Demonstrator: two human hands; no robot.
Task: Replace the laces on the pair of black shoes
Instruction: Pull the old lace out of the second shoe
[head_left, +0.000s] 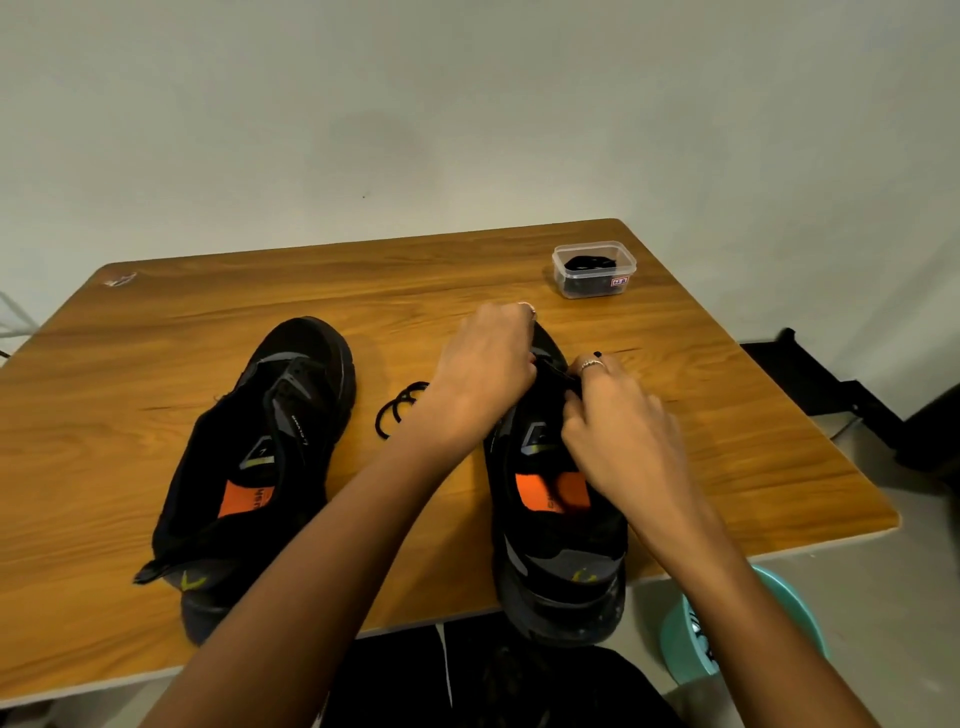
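The wooden table (156, 332) carries two black shoes, toes pointing away: the left shoe (260, 467) and the right shoe (556, 545). Over the right shoe's forefoot, the left hand (483, 369) and right hand (623, 431) pinch its lace (558, 371). A loose lace (397, 410) lies between the shoes. A clear container (595, 270) holds black laces.

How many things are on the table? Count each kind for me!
Black shoes: 2, the left shoe and the right shoe
Loose black lace coiled between the shoes: 1
Clear plastic box with something black inside: 1
Total: 4 things on the wooden table
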